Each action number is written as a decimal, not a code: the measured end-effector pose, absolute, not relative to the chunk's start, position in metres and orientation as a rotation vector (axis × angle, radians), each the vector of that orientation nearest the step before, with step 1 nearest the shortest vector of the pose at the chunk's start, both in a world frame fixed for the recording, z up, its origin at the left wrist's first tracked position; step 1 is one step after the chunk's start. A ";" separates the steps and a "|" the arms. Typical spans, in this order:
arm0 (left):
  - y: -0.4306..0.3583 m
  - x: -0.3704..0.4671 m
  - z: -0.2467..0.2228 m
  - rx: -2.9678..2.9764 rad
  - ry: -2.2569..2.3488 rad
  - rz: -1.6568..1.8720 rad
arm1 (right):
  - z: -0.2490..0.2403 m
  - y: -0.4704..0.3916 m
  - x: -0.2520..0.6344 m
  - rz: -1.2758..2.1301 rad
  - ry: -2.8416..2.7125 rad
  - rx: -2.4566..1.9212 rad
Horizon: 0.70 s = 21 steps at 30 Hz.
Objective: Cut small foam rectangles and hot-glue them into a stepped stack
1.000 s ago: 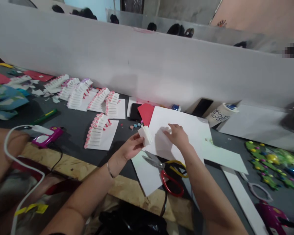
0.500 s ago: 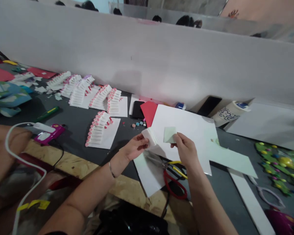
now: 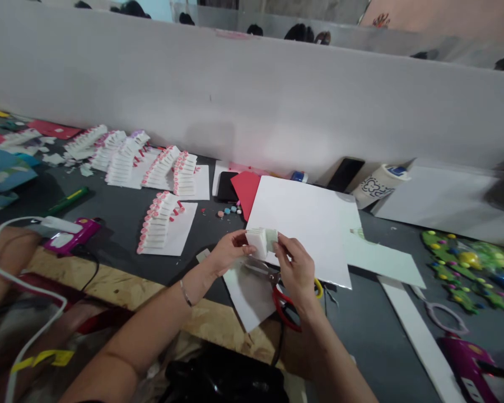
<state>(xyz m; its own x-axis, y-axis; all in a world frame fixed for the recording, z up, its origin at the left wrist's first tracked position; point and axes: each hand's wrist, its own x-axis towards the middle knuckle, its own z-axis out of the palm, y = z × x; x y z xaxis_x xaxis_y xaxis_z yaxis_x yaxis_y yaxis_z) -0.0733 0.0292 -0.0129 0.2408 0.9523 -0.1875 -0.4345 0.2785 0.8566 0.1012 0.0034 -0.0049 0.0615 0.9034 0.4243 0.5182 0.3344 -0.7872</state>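
My left hand point(image 3: 232, 249) grips a small stack of white foam squares point(image 3: 257, 242) between thumb and fingers. From the right, my right hand point(image 3: 294, 263) pinches a pale green square point(image 3: 271, 239), which is up against the stack's right side. Both hands are raised above the near edge of a large white sheet point(image 3: 304, 224). Under my right wrist lie scissors point(image 3: 284, 308) with red and yellow handles, partly hidden by the hand. A smaller white sheet point(image 3: 250, 296) rests beneath their blades at the table's edge.
Fanned white strips with pink ends point(image 3: 156, 221) lie on white cards at left. A magenta glue gun point(image 3: 73, 235) with a white cable sits near a bystander's arm. At the back stand a phone point(image 3: 346, 174) and a paper cup point(image 3: 378, 184). Green decorated pieces point(image 3: 456, 268) lie far right.
My right hand has moved left, bringing the pale green square from apart to against the stack in my left hand. The whole view has shifted slightly to the right.
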 end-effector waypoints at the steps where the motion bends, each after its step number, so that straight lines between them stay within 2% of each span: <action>1: 0.029 -0.073 -0.013 0.772 0.826 1.086 | -0.006 0.002 0.101 0.486 -1.600 -1.311; 14: 0.018 -0.067 -0.008 0.963 0.960 1.150 | -0.012 0.001 0.103 0.570 -1.606 -1.277; 21: 0.019 -0.065 -0.008 0.882 0.946 1.148 | -0.011 0.003 0.101 0.673 -1.539 -1.302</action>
<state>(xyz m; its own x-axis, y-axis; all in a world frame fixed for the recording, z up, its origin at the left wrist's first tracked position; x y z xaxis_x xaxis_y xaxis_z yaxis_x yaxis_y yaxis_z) -0.0647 0.0193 -0.0083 0.1432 0.9785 -0.1482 -0.3326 0.1887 0.9240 0.1012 0.0028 -0.0108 0.0468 0.9463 0.3198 0.4077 0.2742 -0.8710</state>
